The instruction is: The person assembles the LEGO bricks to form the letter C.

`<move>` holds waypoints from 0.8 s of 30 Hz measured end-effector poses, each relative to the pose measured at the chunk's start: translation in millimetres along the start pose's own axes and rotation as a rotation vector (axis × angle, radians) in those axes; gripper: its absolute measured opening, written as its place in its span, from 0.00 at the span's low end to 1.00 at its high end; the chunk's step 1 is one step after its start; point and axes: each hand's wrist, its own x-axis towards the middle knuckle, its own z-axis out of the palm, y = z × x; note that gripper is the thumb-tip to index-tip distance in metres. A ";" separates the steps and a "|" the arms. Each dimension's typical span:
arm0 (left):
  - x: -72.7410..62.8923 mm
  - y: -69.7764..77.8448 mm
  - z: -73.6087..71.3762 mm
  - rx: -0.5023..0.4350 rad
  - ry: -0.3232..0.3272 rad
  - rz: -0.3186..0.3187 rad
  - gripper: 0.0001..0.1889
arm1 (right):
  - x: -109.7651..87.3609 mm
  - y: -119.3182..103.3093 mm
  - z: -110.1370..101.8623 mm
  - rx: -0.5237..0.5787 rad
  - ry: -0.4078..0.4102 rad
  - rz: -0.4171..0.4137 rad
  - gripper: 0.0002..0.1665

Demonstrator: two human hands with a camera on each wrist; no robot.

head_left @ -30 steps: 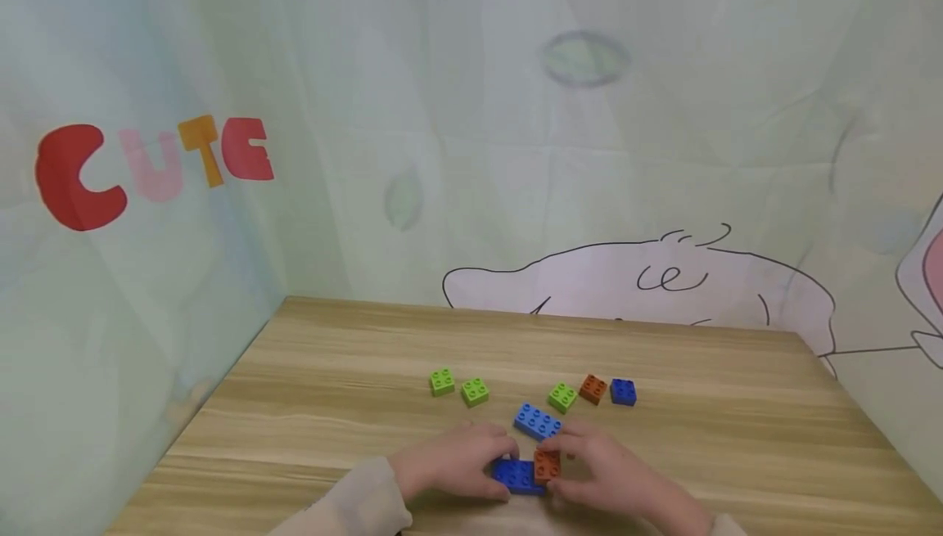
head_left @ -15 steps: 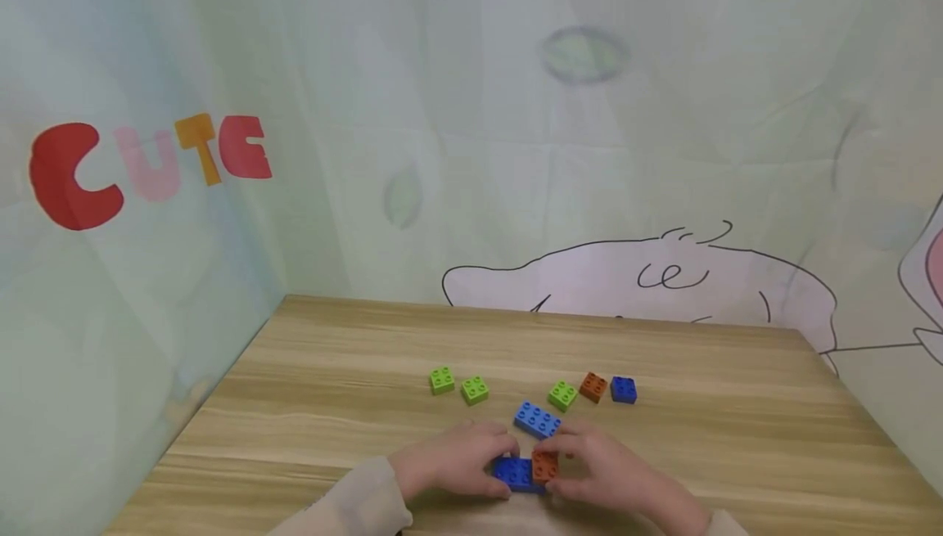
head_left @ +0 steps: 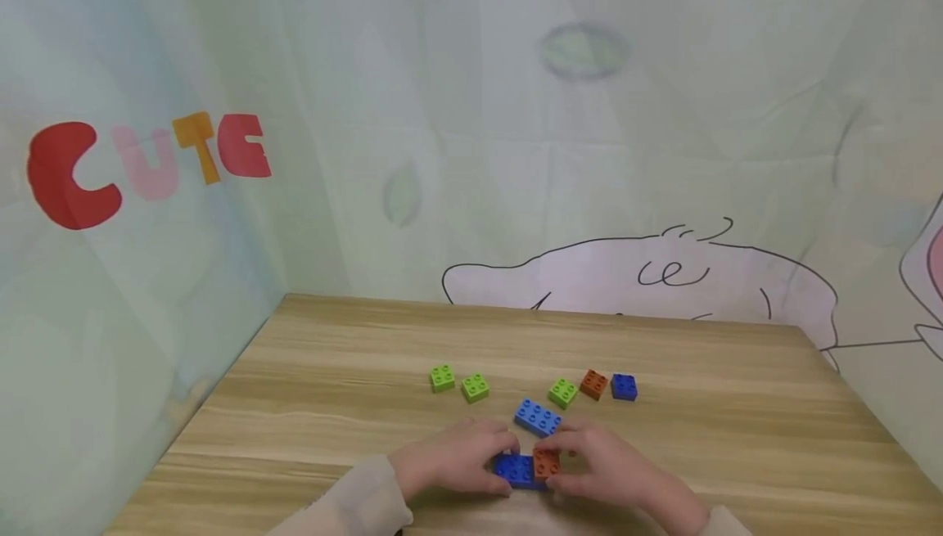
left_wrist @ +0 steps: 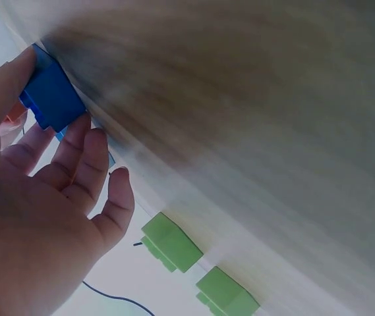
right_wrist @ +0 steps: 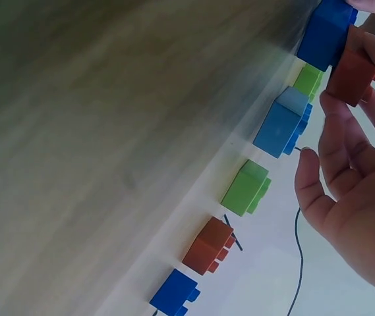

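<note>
My left hand (head_left: 460, 458) grips the left end of a dark blue eight-stud toy building brick (head_left: 513, 470), thumb on the near side and fingers on the far side. On the right end of that brick sits a small orange-brown four-stud brick (head_left: 546, 465), pinched between the thumb and fingers of my right hand (head_left: 611, 470). The right wrist view shows the orange-brown brick (right_wrist: 350, 72) against the top of the dark blue brick (right_wrist: 325, 33); whether it is fully pressed down I cannot tell. Just beyond my hands lies a light blue eight-stud brick (head_left: 537, 417).
Two green bricks, one to the left (head_left: 442, 378) and one nearer (head_left: 475, 388), lie on the wooden table (head_left: 354, 348). Farther right are another green brick (head_left: 563, 393), an orange-brown brick (head_left: 593, 384) and a small dark blue brick (head_left: 624, 386). A printed curtain (head_left: 471, 110) surrounds the table.
The head view has tilted very slightly. Both hands keep their hold, and the orange-brown brick has shifted barely, if at all, on the dark blue one.
</note>
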 end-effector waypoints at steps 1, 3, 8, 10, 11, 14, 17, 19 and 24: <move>-0.1 0.2 0.0 0.001 0.001 0.001 0.22 | 0.3 0.1 0.0 -0.003 0.001 0.001 0.24; -0.2 0.4 0.1 -0.001 0.001 0.003 0.22 | 0.9 0.3 -0.2 -0.005 0.003 -0.003 0.24; -0.8 0.6 0.0 -0.020 -0.007 -0.002 0.22 | 2.4 0.9 -0.9 0.022 -0.001 -0.015 0.24; -0.8 0.3 0.0 -0.027 -0.007 -0.004 0.22 | 2.5 0.8 -1.0 0.041 -0.002 -0.010 0.24; -0.7 0.2 0.1 -0.030 -0.006 -0.003 0.22 | 2.6 0.8 -1.0 0.053 -0.004 -0.007 0.24; -0.4 0.2 0.2 -0.039 -0.005 -0.002 0.22 | 3.1 -0.9 -1.2 0.075 -0.005 0.005 0.24; 0.3 -0.7 0.8 -0.047 -0.006 -0.002 0.22 | 3.9 -4.2 -1.0 0.068 -0.002 0.013 0.24; 0.2 -0.6 0.2 -0.055 -0.010 -0.004 0.22 | 4.1 -5.8 -0.4 0.056 0.003 0.020 0.24; -0.4 1.1 0.0 -0.067 -0.015 -0.008 0.21 | 3.9 1.2 3.1 0.134 0.005 0.044 0.24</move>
